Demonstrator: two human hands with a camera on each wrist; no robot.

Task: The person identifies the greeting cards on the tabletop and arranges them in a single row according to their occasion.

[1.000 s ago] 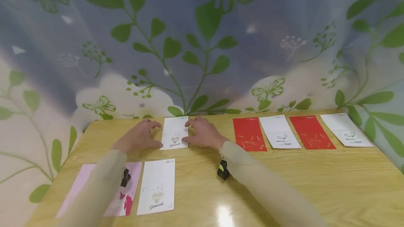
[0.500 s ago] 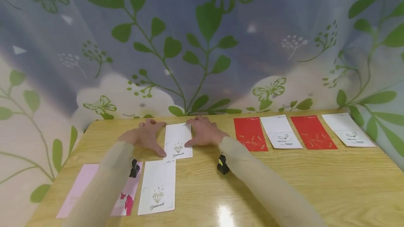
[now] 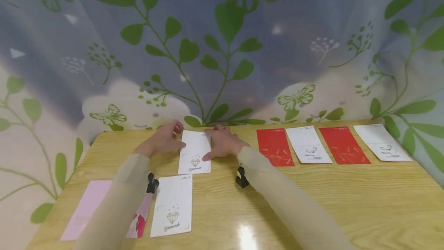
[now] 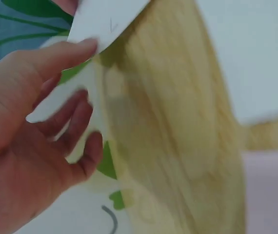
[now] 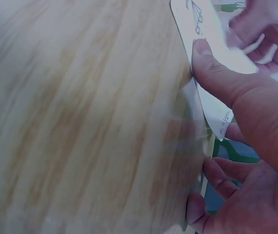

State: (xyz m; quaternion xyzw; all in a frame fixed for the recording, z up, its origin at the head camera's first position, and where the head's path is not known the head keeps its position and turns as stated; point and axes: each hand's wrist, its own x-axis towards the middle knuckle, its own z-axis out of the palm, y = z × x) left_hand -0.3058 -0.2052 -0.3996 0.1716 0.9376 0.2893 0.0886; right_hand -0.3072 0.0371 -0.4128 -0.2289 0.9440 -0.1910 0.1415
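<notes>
A white card [image 3: 195, 149] printed with a gold diamond and "Diamonds" is at the far side of the table, between both hands. My left hand [image 3: 161, 139] pinches its left edge; in the left wrist view, the thumb lies on the card [image 4: 107, 24] while the other fingers curl loosely. On the opposite edge my right hand [image 3: 223, 141] holds it, thumb on the printed face. The right wrist view has this card [image 5: 214, 105] tilted up off the wood near the table's edge. A matching white card [image 3: 172, 205] lies flat just nearer to me.
A pink card [image 3: 90, 207] lies partly under my left forearm. At right, a red card [image 3: 275, 147], a white card [image 3: 306, 140], another red card [image 3: 343, 146] and another white card [image 3: 379, 140] form a row. A leaf-patterned curtain [image 3: 222, 49] hangs behind the table [image 3: 312, 203].
The far white card has come a little toward me, then its far end has risen. My left hand has gone from spread fingers beside it to pinching its edge.
</notes>
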